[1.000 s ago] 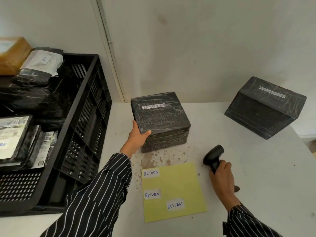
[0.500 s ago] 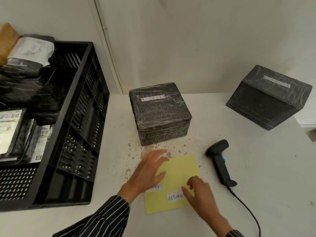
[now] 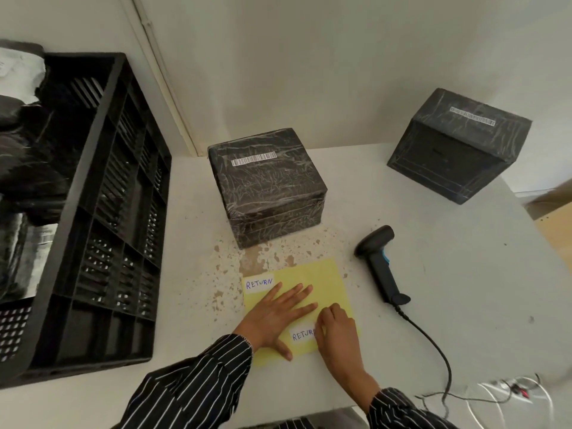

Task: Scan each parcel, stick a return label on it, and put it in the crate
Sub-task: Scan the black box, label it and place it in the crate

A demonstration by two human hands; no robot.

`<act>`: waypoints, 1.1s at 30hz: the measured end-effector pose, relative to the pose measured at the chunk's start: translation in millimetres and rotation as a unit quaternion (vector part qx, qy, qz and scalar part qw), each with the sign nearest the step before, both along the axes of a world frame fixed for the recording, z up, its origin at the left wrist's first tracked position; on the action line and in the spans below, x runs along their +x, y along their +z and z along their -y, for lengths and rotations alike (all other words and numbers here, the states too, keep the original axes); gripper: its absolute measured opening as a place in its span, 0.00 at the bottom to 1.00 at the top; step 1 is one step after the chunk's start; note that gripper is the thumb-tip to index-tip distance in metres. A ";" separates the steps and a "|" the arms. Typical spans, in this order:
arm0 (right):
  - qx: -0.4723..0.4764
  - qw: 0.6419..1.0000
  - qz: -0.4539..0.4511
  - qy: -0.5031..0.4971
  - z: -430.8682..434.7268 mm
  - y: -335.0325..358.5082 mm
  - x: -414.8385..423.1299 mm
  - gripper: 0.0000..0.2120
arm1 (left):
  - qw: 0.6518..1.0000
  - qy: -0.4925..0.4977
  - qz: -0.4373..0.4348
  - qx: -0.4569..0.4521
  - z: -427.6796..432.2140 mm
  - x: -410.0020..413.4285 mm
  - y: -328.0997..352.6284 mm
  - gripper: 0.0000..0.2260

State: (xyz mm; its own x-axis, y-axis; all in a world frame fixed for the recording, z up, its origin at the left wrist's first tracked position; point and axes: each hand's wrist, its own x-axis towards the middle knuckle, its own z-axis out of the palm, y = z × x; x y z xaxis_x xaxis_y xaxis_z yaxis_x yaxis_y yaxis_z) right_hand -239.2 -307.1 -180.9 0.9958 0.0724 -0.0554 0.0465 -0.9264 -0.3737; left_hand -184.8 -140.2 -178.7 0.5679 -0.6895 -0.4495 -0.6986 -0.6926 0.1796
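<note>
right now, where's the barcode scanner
In the head view the scanner lies on the white table, just right of the yellow label sheet and the right hand, near-right of the closer black parcel.

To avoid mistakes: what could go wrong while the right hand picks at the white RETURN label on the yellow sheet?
The white paper RETURN label may tear where the right hand picks at its edge, though the left hand presses the yellow paper sheet flat. The black scanner cable could snag the right sleeve.

White table (image 3: 448,274) w/ chipped brown patch (image 3: 250,261); white wires (image 3: 507,394) btm right.
</note>
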 end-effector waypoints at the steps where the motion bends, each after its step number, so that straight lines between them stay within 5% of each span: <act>1: -0.016 1.000 0.010 0.022 0.5 2.3 -3.0 0.16 | 1.000 -0.002 0.005 0.004 0.1 0.1 -1.1 0.56; 11: 0.016 0.989 0.032 0.140 13.9 15.0 -36.3 0.03 | 1.000 0.015 0.000 0.010 3.8 -0.6 1.8 0.51; 22: 0.243 0.969 -0.018 0.042 10.8 73.9 -17.3 0.05 | 0.998 0.014 0.007 0.053 12.6 5.0 19.0 0.54; 27: 0.314 0.949 0.004 -0.010 2.1 98.2 15.5 0.05 | 1.000 -0.017 0.008 0.005 2.2 14.5 21.9 0.54; 31: 0.334 0.942 0.018 -0.027 -3.9 110.0 41.4 0.07 | 0.985 0.118 -0.007 -0.126 -12.3 16.8 37.8 0.31; 33: 0.338 0.940 0.031 -0.026 -6.9 114.0 53.2 0.08 | 0.911 0.303 -0.062 -0.275 -13.5 15.8 54.3 0.16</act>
